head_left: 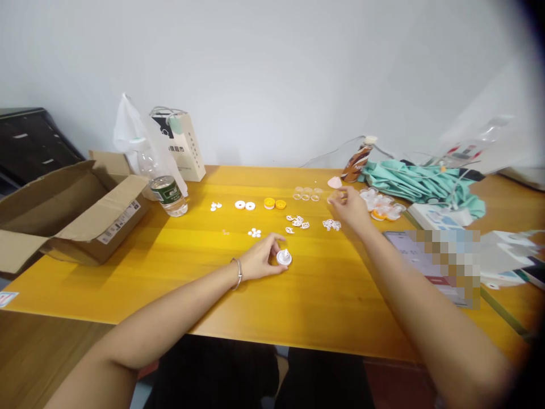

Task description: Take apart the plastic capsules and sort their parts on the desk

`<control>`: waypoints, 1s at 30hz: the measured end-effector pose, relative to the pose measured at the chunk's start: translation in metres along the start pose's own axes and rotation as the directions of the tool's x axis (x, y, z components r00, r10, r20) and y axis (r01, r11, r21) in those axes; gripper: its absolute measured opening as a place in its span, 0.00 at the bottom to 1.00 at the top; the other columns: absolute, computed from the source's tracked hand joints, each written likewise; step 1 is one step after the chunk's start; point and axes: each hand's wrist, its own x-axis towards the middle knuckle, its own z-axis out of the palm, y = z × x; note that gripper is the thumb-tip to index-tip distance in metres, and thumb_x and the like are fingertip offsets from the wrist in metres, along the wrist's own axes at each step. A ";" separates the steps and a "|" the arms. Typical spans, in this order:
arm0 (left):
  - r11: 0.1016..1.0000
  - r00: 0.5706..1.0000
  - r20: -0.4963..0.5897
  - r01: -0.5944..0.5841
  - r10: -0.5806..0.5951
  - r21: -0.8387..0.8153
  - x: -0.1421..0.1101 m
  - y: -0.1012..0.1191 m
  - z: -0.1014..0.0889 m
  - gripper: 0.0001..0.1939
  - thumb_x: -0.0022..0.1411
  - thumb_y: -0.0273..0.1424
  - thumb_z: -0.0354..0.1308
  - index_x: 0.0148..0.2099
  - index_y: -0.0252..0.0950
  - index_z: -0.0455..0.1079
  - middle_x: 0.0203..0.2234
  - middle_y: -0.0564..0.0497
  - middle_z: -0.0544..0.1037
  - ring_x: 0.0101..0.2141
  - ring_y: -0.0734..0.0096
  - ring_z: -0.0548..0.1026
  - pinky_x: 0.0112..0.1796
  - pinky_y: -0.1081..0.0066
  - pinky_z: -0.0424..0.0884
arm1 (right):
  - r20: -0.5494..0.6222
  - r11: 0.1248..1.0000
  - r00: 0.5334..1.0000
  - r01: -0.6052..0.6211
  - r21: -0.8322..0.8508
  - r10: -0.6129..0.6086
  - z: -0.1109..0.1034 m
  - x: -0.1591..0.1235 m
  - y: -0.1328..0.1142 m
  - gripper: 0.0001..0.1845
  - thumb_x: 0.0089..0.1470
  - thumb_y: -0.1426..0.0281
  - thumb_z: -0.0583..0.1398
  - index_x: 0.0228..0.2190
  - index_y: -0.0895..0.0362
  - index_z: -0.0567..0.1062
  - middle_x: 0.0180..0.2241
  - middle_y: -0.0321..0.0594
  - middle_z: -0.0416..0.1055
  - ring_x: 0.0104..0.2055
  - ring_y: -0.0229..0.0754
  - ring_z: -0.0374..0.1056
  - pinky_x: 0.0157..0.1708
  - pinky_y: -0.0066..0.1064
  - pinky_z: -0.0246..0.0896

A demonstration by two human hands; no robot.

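Observation:
My left hand [264, 257] curls its thumb and fingers around a small white round plastic piece [284, 258], which has a raised centre and stands near the table's front. Farther out to the right, my right hand [351, 205] has its fingertips closed at a clear round plastic cover [331, 199], partly hidden by the fingers. Left of it stand several clear covers [305, 194] in a row. Between the hands lie white openwork pieces [298, 222] and another small heap of white openwork pieces [331, 225]. Beyond my left hand are orange round parts [269, 203] and white rings [245, 205].
On the left are an open cardboard box [93, 216], a water bottle [170, 196] and a paper bag [191, 147]. At right are a brown-labelled bottle [358, 160], green cloth [417, 182], clear-and-orange assemblies [382, 205] and a tablet-like screen [421, 261]. Small white discs [254, 233] lie mid-table.

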 end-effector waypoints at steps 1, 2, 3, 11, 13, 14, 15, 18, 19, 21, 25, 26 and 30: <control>1.000 1.000 0.003 -0.003 0.003 -0.001 0.000 0.000 0.000 0.29 0.49 0.33 0.62 0.51 0.38 0.53 0.32 0.52 0.68 0.33 0.70 0.69 0.37 0.68 0.66 | 0.024 0.998 0.999 -0.043 -0.049 0.044 0.004 0.011 0.007 0.18 0.45 0.70 0.58 0.41 0.59 0.66 0.30 0.42 0.67 0.31 0.43 0.64 0.36 0.36 0.60; 1.000 1.000 0.006 -0.005 0.005 -0.001 0.000 0.000 0.000 0.29 0.50 0.33 0.61 0.51 0.38 0.53 0.32 0.52 0.67 0.33 0.70 0.68 0.37 0.68 0.66 | 0.044 0.996 0.997 -0.064 -0.063 0.067 0.009 0.020 0.013 0.18 0.43 0.71 0.58 0.40 0.59 0.66 0.29 0.41 0.67 0.31 0.44 0.64 0.35 0.36 0.59; 1.000 1.000 0.009 -0.007 0.007 0.000 0.000 0.001 0.000 0.29 0.50 0.33 0.61 0.51 0.37 0.52 0.32 0.52 0.67 0.33 0.69 0.68 0.37 0.68 0.66 | 0.057 0.994 0.995 -0.082 -0.074 0.087 0.015 0.027 0.018 0.19 0.42 0.72 0.59 0.40 0.60 0.67 0.28 0.41 0.67 0.31 0.44 0.64 0.35 0.36 0.59; 1.000 0.999 0.032 -0.009 0.009 0.002 -0.001 0.001 -0.002 0.30 0.51 0.33 0.61 0.53 0.38 0.51 0.33 0.51 0.67 0.35 0.68 0.69 0.37 0.68 0.66 | 0.069 0.994 0.992 -0.107 -0.034 0.110 0.042 0.039 0.027 0.24 0.41 0.72 0.60 0.43 0.63 0.64 0.28 0.42 0.67 0.30 0.42 0.64 0.34 0.35 0.60; 1.000 0.999 0.035 -0.012 0.012 0.004 -0.001 0.000 -0.002 0.30 0.51 0.33 0.61 0.54 0.38 0.51 0.33 0.51 0.67 0.35 0.68 0.68 0.37 0.68 0.66 | 0.082 0.995 0.991 -0.101 -0.012 0.102 0.045 0.039 0.027 0.27 0.40 0.72 0.60 0.45 0.64 0.63 0.29 0.41 0.67 0.30 0.42 0.64 0.34 0.34 0.60; 1.000 0.999 0.036 -0.013 0.013 0.006 -0.001 0.000 -0.001 0.30 0.51 0.33 0.61 0.54 0.38 0.51 0.33 0.51 0.67 0.35 0.68 0.68 0.37 0.68 0.66 | 0.087 0.995 0.991 -0.102 -0.005 0.102 0.044 0.038 0.025 0.28 0.40 0.72 0.60 0.46 0.64 0.62 0.30 0.42 0.68 0.30 0.42 0.65 0.34 0.33 0.60; 1.000 0.999 0.037 -0.015 0.014 0.009 -0.001 -0.001 -0.001 0.30 0.51 0.33 0.61 0.54 0.38 0.51 0.33 0.51 0.67 0.35 0.67 0.69 0.37 0.68 0.66 | 0.077 0.995 0.992 -0.102 -0.001 0.102 0.043 0.036 0.022 0.30 0.40 0.72 0.60 0.47 0.64 0.61 0.33 0.44 0.68 0.32 0.42 0.65 0.34 0.34 0.60; 1.000 0.999 0.034 -0.015 0.014 0.017 -0.001 -0.001 -0.001 0.30 0.51 0.33 0.61 0.54 0.38 0.51 0.34 0.50 0.67 0.36 0.67 0.69 0.38 0.67 0.66 | -0.046 0.998 0.998 -0.048 0.039 0.050 0.031 0.018 0.005 0.29 0.42 0.71 0.59 0.48 0.62 0.60 0.42 0.51 0.64 0.39 0.46 0.64 0.38 0.36 0.60; 1.000 0.999 0.035 -0.014 0.013 0.013 -0.001 -0.001 -0.001 0.30 0.51 0.33 0.61 0.53 0.38 0.51 0.34 0.50 0.67 0.36 0.67 0.69 0.38 0.67 0.66 | -0.096 0.997 0.995 0.013 0.079 -0.005 0.026 0.006 -0.004 0.25 0.44 0.70 0.58 0.46 0.60 0.61 0.44 0.51 0.63 0.41 0.46 0.63 0.39 0.36 0.60; 1.000 0.999 0.035 -0.004 0.004 -0.004 -0.001 -0.001 -0.001 0.30 0.51 0.34 0.61 0.53 0.38 0.52 0.34 0.50 0.68 0.36 0.68 0.69 0.38 0.68 0.67 | -0.101 0.968 0.985 0.159 0.193 -0.142 0.014 -0.027 -0.024 0.16 0.49 0.67 0.55 0.41 0.58 0.64 0.41 0.47 0.65 0.39 0.44 0.64 0.37 0.35 0.60; 0.999 1.000 0.030 0.010 -0.009 -0.033 0.000 0.001 -0.002 0.30 0.50 0.34 0.62 0.52 0.37 0.53 0.33 0.50 0.69 0.35 0.68 0.69 0.37 0.69 0.67 | 0.245 0.852 0.850 0.356 0.384 -0.466 0.003 -0.105 -0.057 0.08 0.53 0.64 0.54 0.34 0.55 0.68 0.31 0.39 0.67 0.34 0.41 0.64 0.35 0.33 0.61; 0.999 0.999 0.032 0.010 -0.009 -0.034 0.000 0.002 -0.003 0.29 0.50 0.34 0.62 0.51 0.36 0.54 0.33 0.51 0.69 0.34 0.69 0.69 0.36 0.69 0.66 | 0.293 0.838 0.816 0.366 0.405 -0.498 0.003 -0.121 -0.062 0.08 0.52 0.64 0.56 0.34 0.55 0.68 0.31 0.39 0.67 0.33 0.40 0.63 0.34 0.33 0.61; 0.999 0.999 0.028 -0.026 0.026 0.019 0.000 0.005 -0.003 0.16 0.50 0.32 0.60 0.41 0.36 0.61 0.31 0.52 0.69 0.32 0.72 0.68 0.34 0.72 0.65 | 0.326 0.834 0.795 0.368 0.412 -0.512 0.011 -0.150 -0.068 0.08 0.50 0.65 0.59 0.33 0.55 0.69 0.29 0.38 0.65 0.31 0.39 0.62 0.32 0.31 0.61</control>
